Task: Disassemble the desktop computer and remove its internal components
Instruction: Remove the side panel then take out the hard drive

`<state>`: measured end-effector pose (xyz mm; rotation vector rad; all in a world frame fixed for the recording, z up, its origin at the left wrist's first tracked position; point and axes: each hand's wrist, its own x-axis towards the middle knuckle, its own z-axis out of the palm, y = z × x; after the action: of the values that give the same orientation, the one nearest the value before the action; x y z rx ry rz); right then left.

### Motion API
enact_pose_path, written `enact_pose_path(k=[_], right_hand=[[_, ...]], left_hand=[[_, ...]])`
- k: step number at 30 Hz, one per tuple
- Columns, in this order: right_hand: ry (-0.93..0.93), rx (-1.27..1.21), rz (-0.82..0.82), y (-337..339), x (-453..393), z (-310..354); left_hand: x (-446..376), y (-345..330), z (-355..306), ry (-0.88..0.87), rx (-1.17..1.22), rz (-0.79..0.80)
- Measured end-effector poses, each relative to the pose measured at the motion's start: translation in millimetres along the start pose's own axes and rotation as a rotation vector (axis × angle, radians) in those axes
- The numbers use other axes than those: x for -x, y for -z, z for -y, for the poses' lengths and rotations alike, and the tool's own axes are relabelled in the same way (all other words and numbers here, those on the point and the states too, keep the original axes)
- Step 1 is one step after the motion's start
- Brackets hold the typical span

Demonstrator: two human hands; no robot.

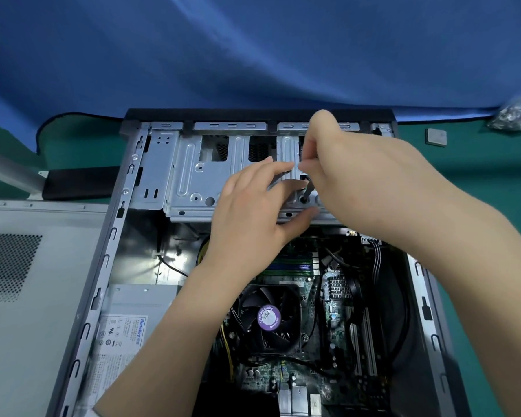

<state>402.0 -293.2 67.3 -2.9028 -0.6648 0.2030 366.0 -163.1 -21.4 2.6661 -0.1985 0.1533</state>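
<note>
computer case (115, 236) lies open on the green mat | right hand (352, 176) reaches from the right, fingers pinching a screwdriver (308, 191), tip at the drive cage (190, 182) | left hand (253, 206) fingers spread, resting on the cage beside the tip

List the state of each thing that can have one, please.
Case: open, lying flat.
Side panel: off, beside the case.
Drive cage: in place.
Fan: mounted.
Left hand: fingers straight, on the cage.
Right hand: grip on a screwdriver, tip at the cage.
</note>
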Motion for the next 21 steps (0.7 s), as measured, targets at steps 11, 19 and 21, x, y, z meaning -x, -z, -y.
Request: enact_pose_path(k=[11, 19, 21], right_hand=[[-0.03, 0.024, 0.077, 9, -8, 1], [-0.001, -0.053, 0.058, 1, -1, 1], [-0.013, -0.129, 0.169, 4, -3, 0]], left_hand=[[0, 0, -1, 0.004, -0.022, -0.021], [0, 0, -1, -0.012, 0.002, -0.02], [0, 0, -1, -0.01, 0.008, -0.021]])
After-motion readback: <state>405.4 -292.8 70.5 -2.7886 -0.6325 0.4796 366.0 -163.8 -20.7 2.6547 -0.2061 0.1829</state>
